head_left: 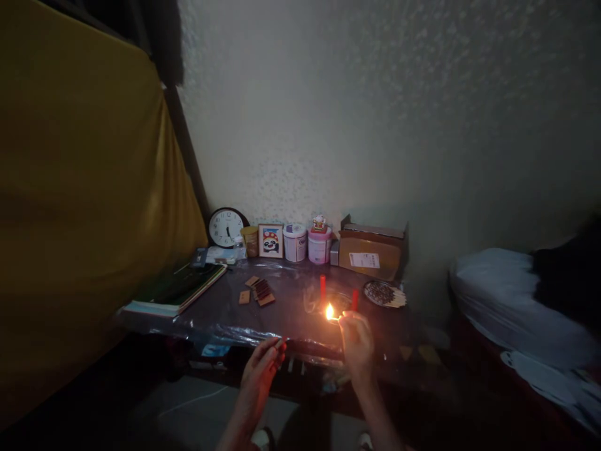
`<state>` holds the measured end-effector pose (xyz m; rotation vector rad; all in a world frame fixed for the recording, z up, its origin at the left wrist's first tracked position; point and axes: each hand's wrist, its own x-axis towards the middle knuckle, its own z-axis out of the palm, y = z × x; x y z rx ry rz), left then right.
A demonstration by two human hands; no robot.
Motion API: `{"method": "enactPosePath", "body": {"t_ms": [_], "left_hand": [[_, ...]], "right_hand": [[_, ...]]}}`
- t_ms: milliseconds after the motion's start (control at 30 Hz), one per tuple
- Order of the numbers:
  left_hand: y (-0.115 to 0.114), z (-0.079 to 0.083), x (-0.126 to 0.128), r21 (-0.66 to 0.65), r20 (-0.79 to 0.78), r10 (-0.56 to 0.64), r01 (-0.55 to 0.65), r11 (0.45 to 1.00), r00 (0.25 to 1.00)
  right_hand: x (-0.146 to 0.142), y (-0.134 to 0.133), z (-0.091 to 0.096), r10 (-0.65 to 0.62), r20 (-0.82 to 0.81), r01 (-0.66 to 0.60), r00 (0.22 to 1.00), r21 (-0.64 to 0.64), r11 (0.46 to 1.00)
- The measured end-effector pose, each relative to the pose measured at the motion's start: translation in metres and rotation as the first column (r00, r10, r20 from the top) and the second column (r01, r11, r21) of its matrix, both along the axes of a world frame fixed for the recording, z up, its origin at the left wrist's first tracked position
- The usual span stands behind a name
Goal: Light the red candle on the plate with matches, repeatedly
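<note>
My right hand (pixel 357 341) pinches a burning match (pixel 336 319), its bright flame pointing left over the table's front part. Two red candles (pixel 323 286) stand upright just beyond the flame, around a round dish (pixel 342 302) that glare partly hides. My left hand (pixel 263 363) is closed around a small matchbox (pixel 280 343) near the table's front edge; only a narrow end of it shows. On the right of the table, a plate (pixel 370 299) holds many dark-headed matches (pixel 393 295). Several small brown matchboxes (pixel 263 292) lie in a loose group left of centre.
Along the wall stand a clock (pixel 228 227), a framed panda picture (pixel 271 241), two tubs (pixel 295 243) and a cardboard box (pixel 370 250). A large book (pixel 188 291) lies at the left below a yellow curtain (pixel 94 188). Plastic film covers the dark table (pixel 225 329).
</note>
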<state>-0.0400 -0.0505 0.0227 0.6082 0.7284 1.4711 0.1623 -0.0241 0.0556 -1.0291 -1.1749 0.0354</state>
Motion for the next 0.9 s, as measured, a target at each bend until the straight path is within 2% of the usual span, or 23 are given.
{"method": "enactPosePath", "body": {"t_ms": [167, 267, 567, 700, 900], "left_hand": [[-0.003, -0.025, -0.014, -0.045, 0.011, 0.001, 0.0, 0.999, 1.0], [-0.004, -0.033, -0.017, -0.055, 0.023, -0.02, 0.021, 0.998, 1.0], [-0.003, -0.041, -0.019, -0.067, 0.007, -0.046, 0.046, 0.997, 0.999], [-0.002, -0.043, -0.02, -0.094, -0.009, -0.022, 0.021, 0.995, 1.0], [-0.002, -0.047, -0.021, -0.119, 0.013, -0.035, 0.036, 0.992, 0.999]], "right_hand": [[0.002, 0.004, 0.002, 0.011, 0.021, -0.011, 1.0, 0.025, 1.0], [0.003, 0.005, 0.002, 0.009, 0.044, -0.01, 0.999, 0.02, 1.0], [0.007, 0.012, 0.001, -0.013, 0.092, 0.011, 0.996, 0.021, 1.0], [0.007, 0.016, 0.0, -0.019, 0.113, 0.016, 0.993, 0.033, 0.999], [0.008, 0.022, 0.002, 0.015, 0.093, -0.017, 0.996, 0.02, 1.0]]}}
